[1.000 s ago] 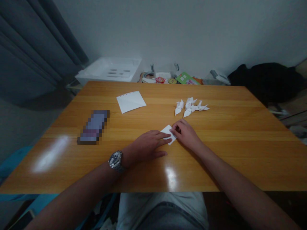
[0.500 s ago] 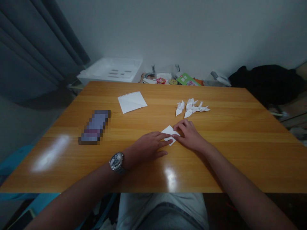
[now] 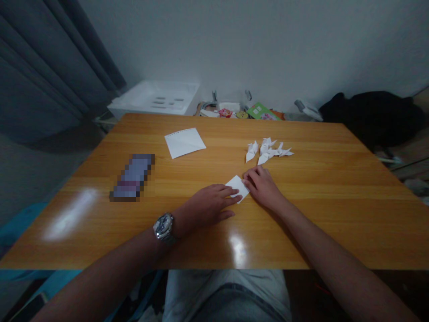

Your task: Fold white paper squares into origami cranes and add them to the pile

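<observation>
The left hand [image 3: 208, 206] lies palm down and flat on the table, its fingers slightly spread and reaching right, with the fingertips at the lower left edge of a small folded paper [image 3: 237, 188]. The right hand [image 3: 263, 188] is curled, its fingertips coming down on the paper's upper right edge. It may be pinching the paper, but the fingers hide the contact, so I cannot tell. The paper lies between the two hands and touches both. Its long axis runs on a slant, from the far left to the near right. Neither hand is clearly nearer: the left comes at it from the near left, the right from the far right.

A steel wristwatch [image 3: 163, 227] sits on the left wrist. Just beyond the right hand, a small cluster of white origami cranes [image 3: 268, 151] stands on the wooden table [image 3: 301, 232]. Farther left lies a flat white sheet [image 3: 185, 143] with a torn, perforated edge, and left of that a pixelated, obscured object [image 3: 132, 178]. Past the far table edge are a white plastic tray [image 3: 154, 96], a green booklet [image 3: 263, 112] among small packets, and a black cloth [image 3: 368, 116]. A dark curtain [image 3: 50, 67] hangs at the left, in front of a pale wall [image 3: 268, 44].
</observation>
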The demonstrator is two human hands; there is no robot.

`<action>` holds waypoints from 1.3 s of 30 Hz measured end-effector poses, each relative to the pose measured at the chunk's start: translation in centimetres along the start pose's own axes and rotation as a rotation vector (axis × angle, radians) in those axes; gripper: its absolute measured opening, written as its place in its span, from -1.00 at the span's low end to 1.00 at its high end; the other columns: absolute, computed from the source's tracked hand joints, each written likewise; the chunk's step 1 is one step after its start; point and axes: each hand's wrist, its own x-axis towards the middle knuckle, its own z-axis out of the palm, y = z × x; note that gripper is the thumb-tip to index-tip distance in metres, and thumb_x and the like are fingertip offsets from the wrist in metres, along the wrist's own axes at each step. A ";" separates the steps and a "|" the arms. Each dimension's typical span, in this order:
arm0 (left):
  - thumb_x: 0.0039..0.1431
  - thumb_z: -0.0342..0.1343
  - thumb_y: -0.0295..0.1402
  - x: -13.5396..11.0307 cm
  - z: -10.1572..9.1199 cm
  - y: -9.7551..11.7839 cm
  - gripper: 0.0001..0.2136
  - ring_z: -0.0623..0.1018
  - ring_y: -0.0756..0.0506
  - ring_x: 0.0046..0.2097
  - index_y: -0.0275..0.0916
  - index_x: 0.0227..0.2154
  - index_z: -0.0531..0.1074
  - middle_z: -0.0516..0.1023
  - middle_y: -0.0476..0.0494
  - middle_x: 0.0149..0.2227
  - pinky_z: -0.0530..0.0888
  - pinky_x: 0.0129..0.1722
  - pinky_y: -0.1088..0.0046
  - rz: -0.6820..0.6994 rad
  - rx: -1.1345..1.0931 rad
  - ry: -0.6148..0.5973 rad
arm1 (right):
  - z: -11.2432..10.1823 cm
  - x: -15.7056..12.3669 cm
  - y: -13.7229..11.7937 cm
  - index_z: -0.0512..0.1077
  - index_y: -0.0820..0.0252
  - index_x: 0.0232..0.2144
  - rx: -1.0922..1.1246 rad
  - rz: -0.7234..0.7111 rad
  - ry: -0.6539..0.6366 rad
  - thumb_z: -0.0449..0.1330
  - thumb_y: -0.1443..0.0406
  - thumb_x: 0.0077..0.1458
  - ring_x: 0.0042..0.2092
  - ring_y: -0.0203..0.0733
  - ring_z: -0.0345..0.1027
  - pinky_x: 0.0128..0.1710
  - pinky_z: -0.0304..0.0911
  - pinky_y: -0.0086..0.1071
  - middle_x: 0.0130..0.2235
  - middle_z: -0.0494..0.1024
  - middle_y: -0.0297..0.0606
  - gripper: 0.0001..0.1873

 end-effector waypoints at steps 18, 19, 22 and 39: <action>0.44 -0.01 -0.13 -0.5 -0.1 -0.9 -0.61 0.40 -0.22 0.26 -0.05 0.22 0.41 0.35 -0.21 0.32 0.34 0.26 0.13 0.014 -0.052 -0.017 | -0.2 0.0 -0.5 0.41 0.14 -0.27 -0.003 -0.008 0.009 0.12 0.26 0.33 -0.12 0.04 0.32 -0.07 0.26 -0.11 -0.17 0.42 -0.12 -0.88; 0.44 -0.01 -0.13 -0.5 -0.1 -0.9 -0.62 0.40 -0.22 0.26 -0.05 0.22 0.41 0.35 -0.21 0.32 0.34 0.26 0.12 0.018 -0.054 -0.014 | -0.2 0.0 -0.5 0.41 0.14 -0.27 -0.001 -0.014 0.012 0.13 0.26 0.33 -0.11 0.03 0.32 -0.08 0.26 -0.12 -0.17 0.42 -0.12 -0.88; 0.45 -0.02 -0.15 -0.5 -0.1 -0.8 -0.62 0.40 -0.23 0.25 -0.06 0.23 0.40 0.36 -0.22 0.31 0.34 0.25 0.11 0.019 -0.043 -0.014 | -0.2 0.0 -0.6 0.42 0.15 -0.28 0.015 -0.031 0.018 0.14 0.27 0.33 -0.12 0.00 0.34 -0.08 0.27 -0.15 -0.18 0.44 -0.14 -0.89; 0.41 0.05 -0.18 0.0 -0.4 0.4 -0.55 0.41 -0.26 0.20 -0.09 0.30 0.28 0.34 -0.22 0.31 0.37 0.20 0.11 -0.057 -0.002 0.009 | -0.9 -0.4 -0.3 0.55 0.12 -0.06 0.092 -0.190 0.033 0.26 0.24 0.27 -0.06 0.01 0.38 -0.03 0.34 -0.09 -0.11 0.49 -0.12 -0.79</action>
